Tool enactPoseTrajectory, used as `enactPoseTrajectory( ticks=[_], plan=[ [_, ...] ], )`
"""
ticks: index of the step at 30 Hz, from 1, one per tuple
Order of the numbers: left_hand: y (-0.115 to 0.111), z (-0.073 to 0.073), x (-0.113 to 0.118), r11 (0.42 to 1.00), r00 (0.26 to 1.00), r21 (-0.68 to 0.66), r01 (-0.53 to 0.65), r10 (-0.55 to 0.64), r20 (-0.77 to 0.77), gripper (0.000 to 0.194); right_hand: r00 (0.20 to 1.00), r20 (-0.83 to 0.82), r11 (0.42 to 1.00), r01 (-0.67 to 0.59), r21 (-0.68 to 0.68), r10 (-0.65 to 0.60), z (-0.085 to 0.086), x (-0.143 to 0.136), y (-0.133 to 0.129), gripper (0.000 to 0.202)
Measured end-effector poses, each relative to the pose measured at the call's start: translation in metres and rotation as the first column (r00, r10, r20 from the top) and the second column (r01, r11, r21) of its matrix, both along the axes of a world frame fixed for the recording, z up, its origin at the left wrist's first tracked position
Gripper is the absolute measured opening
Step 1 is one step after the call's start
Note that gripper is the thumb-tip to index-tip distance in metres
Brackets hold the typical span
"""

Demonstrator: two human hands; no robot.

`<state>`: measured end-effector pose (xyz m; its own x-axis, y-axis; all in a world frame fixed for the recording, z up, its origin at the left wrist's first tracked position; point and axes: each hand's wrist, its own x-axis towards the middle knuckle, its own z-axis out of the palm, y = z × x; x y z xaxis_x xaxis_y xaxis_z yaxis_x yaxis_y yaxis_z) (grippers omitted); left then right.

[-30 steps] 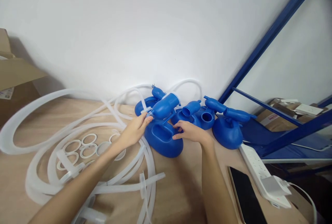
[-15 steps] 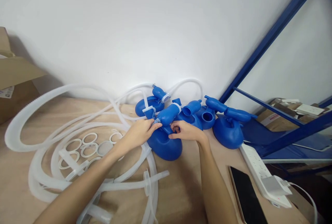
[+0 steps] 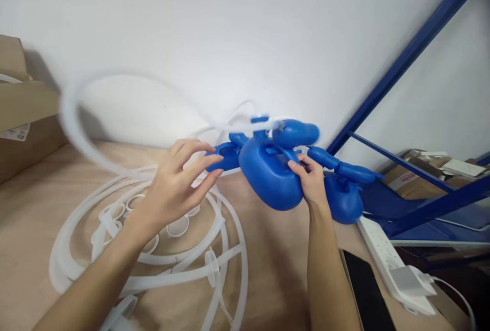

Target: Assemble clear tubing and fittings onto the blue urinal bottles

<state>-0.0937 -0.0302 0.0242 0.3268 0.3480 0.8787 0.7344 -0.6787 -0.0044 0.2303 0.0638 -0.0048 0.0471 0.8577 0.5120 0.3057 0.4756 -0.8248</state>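
My right hand (image 3: pixel 312 178) is closed around the handle of a blue plastic urinal bottle (image 3: pixel 271 188), which is lifted and tilted off the table. A blue funnel-shaped piece (image 3: pixel 296 133) is at its top, joined to a long translucent hose (image 3: pixel 76 132) that loops out to the left, blurred. My left hand (image 3: pixel 184 172) is open, fingers spread, apart from the held bottle on its left. Behind the hands stands another blue bottle (image 3: pixel 225 160), partly covered. Right of my right hand sits one more blue bottle (image 3: pixel 346 201) with blue spouts (image 3: pixel 356 171) on top.
Coiled translucent tubing (image 3: pixel 63 254) and several white rings (image 3: pixel 178 227) lie on the brown tabletop (image 3: pixel 264 280). A phone (image 3: pixel 367 290) and a white power strip (image 3: pixel 383 249) are at right, beside a blue metal rack (image 3: pixel 413 55). A cardboard box (image 3: pixel 34 106) stands at left.
The right hand has taken the bottle by its handle and raised it up and to the right, with its hose lifting along. The left hand has let go and moved left, fingers spreading.
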Motion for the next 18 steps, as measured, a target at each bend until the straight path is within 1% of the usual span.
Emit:
enactPoseTrajectory(
  ticks=[2,3,4,5,7,8,10,13,15,16,18],
  plan=[
    [-0.006,0.001,0.001,0.996,0.997,-0.053,0.072,-0.072,0.001,0.017,0.981,-0.168,0.995,0.098,0.019,-0.093,0.005,-0.011,-0.004,0.037],
    [-0.008,0.000,0.003,0.988,0.994,-0.112,0.104,-0.105,-0.003,0.019,0.969,-0.212,0.990,0.135,0.034,-0.125,0.007,-0.019,-0.007,0.039],
    [-0.010,-0.002,0.006,0.976,0.991,-0.175,0.131,-0.135,-0.010,0.022,0.966,-0.219,0.987,0.154,0.048,-0.140,0.009,-0.028,-0.011,0.040],
    [-0.011,-0.004,0.010,0.961,0.987,-0.232,0.150,-0.160,-0.023,0.027,0.970,-0.195,0.986,0.158,0.059,-0.143,0.010,-0.039,-0.016,0.042],
    [-0.012,-0.010,0.020,0.935,0.980,-0.321,0.151,-0.183,-0.071,0.043,0.982,-0.115,0.984,0.161,0.077,-0.152,0.011,-0.062,-0.028,0.042],
    [-0.013,-0.013,0.026,0.928,0.979,-0.347,0.135,-0.178,-0.096,0.051,0.982,-0.082,0.978,0.179,0.108,-0.171,0.011,-0.074,-0.036,0.040],
    [-0.014,-0.019,0.036,0.929,0.986,-0.360,0.083,-0.129,-0.107,0.064,0.979,-0.005,0.957,0.201,0.208,-0.204,0.009,-0.095,-0.052,0.037],
    [-0.016,-0.023,0.045,0.948,0.999,-0.315,0.049,-0.049,0.007,0.075,0.980,0.151,0.951,0.078,0.299,-0.128,0.008,-0.115,-0.076,0.028],
    [-0.014,-0.024,0.042,0.947,0.994,-0.313,0.065,-0.033,0.105,0.075,0.967,0.248,0.952,-0.025,0.305,-0.054,0.008,-0.119,-0.088,0.027],
    [-0.012,-0.024,0.038,0.942,0.988,-0.326,0.085,-0.037,0.150,0.072,0.954,0.300,0.952,-0.085,0.295,-0.008,0.008,-0.119,-0.091,0.031],
    [-0.005,-0.022,0.026,0.921,0.971,-0.371,0.121,-0.032,0.236,0.058,0.902,0.420,0.945,-0.219,0.242,0.101,0.008,-0.119,-0.094,0.048]
  ],
)
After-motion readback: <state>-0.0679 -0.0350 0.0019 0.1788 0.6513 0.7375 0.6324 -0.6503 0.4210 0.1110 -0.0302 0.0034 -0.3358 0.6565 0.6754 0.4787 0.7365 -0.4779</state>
